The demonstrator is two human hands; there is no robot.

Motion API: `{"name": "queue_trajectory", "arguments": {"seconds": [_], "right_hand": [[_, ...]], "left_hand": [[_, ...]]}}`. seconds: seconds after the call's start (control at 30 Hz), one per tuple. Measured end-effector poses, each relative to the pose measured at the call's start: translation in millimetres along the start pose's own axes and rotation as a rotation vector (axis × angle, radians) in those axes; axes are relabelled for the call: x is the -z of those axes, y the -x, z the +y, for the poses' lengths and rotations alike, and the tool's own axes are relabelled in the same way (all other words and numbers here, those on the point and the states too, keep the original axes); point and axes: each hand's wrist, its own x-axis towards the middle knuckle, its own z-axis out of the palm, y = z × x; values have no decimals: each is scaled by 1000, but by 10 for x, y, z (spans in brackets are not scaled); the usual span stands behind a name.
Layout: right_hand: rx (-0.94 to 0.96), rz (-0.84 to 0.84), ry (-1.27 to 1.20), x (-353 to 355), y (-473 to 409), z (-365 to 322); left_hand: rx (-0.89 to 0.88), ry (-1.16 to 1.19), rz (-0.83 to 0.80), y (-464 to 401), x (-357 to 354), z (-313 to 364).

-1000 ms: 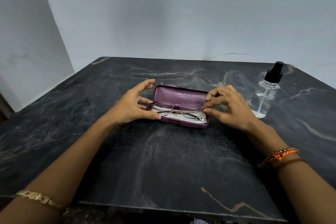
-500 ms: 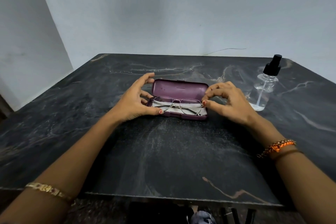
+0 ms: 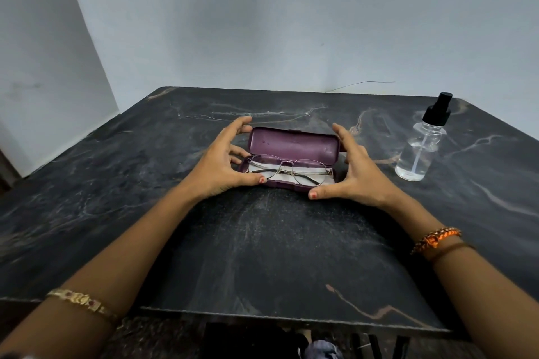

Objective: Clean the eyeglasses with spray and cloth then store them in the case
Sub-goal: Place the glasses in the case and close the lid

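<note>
The eyeglasses (image 3: 287, 169) lie folded on white cloth in the open purple case (image 3: 292, 159) between both spread, empty hands, left hand (image 3: 222, 165) and right hand (image 3: 354, 172), so fold the lid down evenly, steadying the base on the counter (image 3: 262, 242).

Two bare forearms with no sleeves reach in from the bottom of the view. The left wrist wears a flat gold link bracelet (image 3: 83, 302) set with small dark red stones. The right wrist wears a braided orange and gold band (image 3: 436, 238) and, just behind it, a thin brown cord (image 3: 450, 248). The thumbnails on both hands, left (image 3: 217, 167) and right (image 3: 358, 176), are painted red.
</note>
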Motion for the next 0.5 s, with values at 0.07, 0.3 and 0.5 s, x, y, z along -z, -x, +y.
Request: {"name": "queue_trajectory", "arguments": {"seconds": [0.07,0.3,0.5], "right_hand": [[38,10,40,-8,-3,-6],[164,83,128,-2,-5,-51],[248,73,199,19,7,-82]], "left_hand": [[-4,-8,10,2,-13,-1],[12,-16,21,8,-30,22],[-6,-40,11,11,-29,34]]}}
